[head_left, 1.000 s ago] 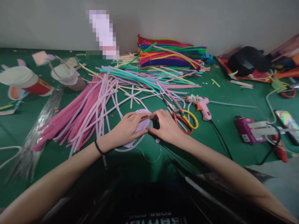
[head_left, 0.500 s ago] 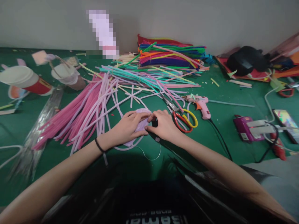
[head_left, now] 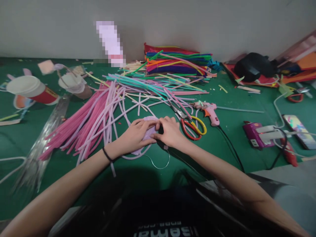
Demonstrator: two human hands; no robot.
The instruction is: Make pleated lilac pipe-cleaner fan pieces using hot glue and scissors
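Note:
A lilac piece made of fuzzy pipe cleaners (head_left: 149, 133) sits low over the green table, partly covered by my fingers. My left hand (head_left: 138, 133) has its fingers and thumb closed on the piece from the left. At its right edge, my right hand (head_left: 170, 132) is closed in a pinch, thumb against forefinger; the fingertips touch that edge. Below the hands, a thin pale wire or thread (head_left: 160, 168) curves across the table. Red-and-yellow-handled scissors (head_left: 191, 128) lie just right of my right hand, blades pointing up and left.
Pink and lilac pipe cleaners (head_left: 81, 125) spread to the left, with multicoloured bundles (head_left: 177, 62) behind. A pink glue gun (head_left: 209, 112) lies to the right, its black cord trailing forward. Farther right are a purple power adapter (head_left: 256, 135) and a phone (head_left: 300, 131). Cups (head_left: 32, 89) stand left.
The view has shifted slightly, so the far objects appear lower and those at the right farther left. Both hands keep nearly the same grip on the lilac piece.

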